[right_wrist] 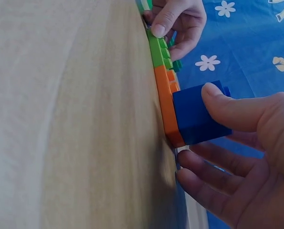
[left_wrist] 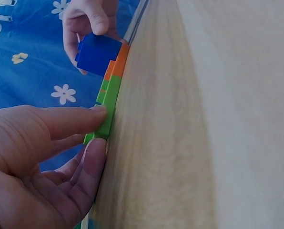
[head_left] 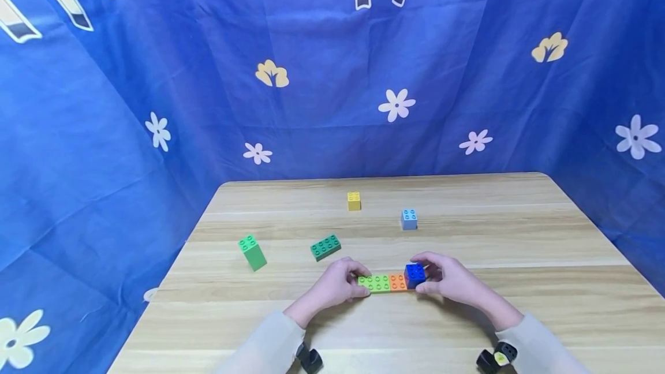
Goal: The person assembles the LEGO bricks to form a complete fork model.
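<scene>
A lime-green brick [head_left: 378,284] lies flat on the table, end to end with an orange brick [head_left: 398,282] on its right. My left hand [head_left: 341,283] pinches the left end of the lime-green brick between thumb and fingers. On the right part of the orange brick sits a dark blue brick [right_wrist: 197,114], slightly tilted in the right wrist view; whether it is pressed fully down I cannot tell. My right hand [head_left: 444,279] grips that blue brick, thumb on the near side and fingers behind. In the left wrist view, studs show on the uncovered part of the orange brick [left_wrist: 119,62].
Beyond my hands stand a yellow brick [head_left: 354,201] and a light blue brick [head_left: 408,219]. A dark green brick [head_left: 325,247] lies left of centre, and a tall green brick [head_left: 252,253] stands farther left. A blue patterned cloth [head_left: 332,103] hangs behind the wooden table [head_left: 519,235].
</scene>
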Available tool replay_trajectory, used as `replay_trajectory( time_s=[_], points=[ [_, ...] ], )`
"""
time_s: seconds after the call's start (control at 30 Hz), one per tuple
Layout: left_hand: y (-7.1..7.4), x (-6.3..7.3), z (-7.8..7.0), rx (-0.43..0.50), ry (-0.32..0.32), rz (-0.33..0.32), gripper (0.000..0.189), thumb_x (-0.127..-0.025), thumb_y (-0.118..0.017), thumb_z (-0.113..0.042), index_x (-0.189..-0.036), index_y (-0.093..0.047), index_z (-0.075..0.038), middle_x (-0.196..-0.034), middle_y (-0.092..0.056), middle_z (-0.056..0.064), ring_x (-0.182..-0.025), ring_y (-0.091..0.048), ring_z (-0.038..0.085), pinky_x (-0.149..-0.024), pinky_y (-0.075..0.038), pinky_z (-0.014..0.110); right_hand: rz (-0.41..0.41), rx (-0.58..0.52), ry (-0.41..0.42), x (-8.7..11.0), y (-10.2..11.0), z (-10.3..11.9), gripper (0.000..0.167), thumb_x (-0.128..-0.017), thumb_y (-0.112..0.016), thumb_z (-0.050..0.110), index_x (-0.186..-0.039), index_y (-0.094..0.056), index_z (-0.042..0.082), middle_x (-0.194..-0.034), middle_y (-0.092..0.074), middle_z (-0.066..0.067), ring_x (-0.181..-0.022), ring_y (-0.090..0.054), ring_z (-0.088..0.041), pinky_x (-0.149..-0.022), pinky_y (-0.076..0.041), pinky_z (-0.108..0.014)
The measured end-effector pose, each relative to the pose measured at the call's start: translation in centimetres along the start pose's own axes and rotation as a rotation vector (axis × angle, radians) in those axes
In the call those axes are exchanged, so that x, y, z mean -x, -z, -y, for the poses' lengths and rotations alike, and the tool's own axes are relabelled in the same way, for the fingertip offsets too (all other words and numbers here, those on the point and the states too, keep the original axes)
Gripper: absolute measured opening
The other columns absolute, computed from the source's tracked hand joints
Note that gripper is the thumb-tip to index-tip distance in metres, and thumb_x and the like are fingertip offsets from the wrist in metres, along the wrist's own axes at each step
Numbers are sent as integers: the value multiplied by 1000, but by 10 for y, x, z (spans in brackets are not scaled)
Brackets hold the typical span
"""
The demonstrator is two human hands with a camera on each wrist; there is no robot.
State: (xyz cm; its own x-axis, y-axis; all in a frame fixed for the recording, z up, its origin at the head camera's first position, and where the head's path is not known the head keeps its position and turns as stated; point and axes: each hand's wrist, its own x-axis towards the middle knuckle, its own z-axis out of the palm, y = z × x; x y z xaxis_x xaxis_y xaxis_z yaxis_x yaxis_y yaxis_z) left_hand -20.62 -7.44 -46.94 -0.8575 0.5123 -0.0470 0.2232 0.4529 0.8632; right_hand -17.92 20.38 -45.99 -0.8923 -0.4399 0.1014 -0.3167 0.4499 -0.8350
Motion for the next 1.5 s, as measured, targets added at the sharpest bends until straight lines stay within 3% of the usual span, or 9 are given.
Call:
replay_trajectory(
  time_s=[0.2,0.5,0.77,1.07,1.5],
  points=[
    [1,1,0,-4,0,1,31,-70,-77,-2,-100,-67,-3,-89,-51,5,-57,-54,12,-46,-51,24,-23,-18,-2,2,4,-3,56,-77,-75,20,-122,-52,-3,-113,-59,-17,-90,-60,-21,-78,-54,-31],
    [3,0,-1,-6,2,6,31,-71,-76,-1,-100,-67,-3,-90,-51,5,-57,-55,12,-46,-52,25,-84,-1,23,4,11,-6,53,-81,-72,22,-124,-53,-3,-107,-62,-13,-90,-62,-25,-77,-53,-29],
    [2,0,1,-27,3,4,31,-71,-76,-2,-101,-67,-4,-90,-51,4,-57,-54,11,-46,-51,24,-154,12,-5,2,17,-10,44,-87,-66,21,-123,-54,-2,-106,-63,-14,-87,-61,-15,-73,-53,-27],
    [2,0,-3,-31,0,7,31,-71,-76,-1,-100,-66,-2,-92,-52,5,-55,-53,9,-44,-50,23,-214,-16,-59,-3,21,-10,40,-90,-62,22,-120,-56,-3,-97,-67,-11,-82,-63,-26,-69,-54,-29],
    [1,0,-1,11,10,1,34,-70,-77,-1,-102,-65,-2,-92,-52,5,-61,-55,13,-46,-52,25,-209,-109,-91,-13,26,-18,41,-91,-60,22,-121,-54,-5,-94,-65,-18,-80,-62,-32,-66,-56,-38]
  ],
)
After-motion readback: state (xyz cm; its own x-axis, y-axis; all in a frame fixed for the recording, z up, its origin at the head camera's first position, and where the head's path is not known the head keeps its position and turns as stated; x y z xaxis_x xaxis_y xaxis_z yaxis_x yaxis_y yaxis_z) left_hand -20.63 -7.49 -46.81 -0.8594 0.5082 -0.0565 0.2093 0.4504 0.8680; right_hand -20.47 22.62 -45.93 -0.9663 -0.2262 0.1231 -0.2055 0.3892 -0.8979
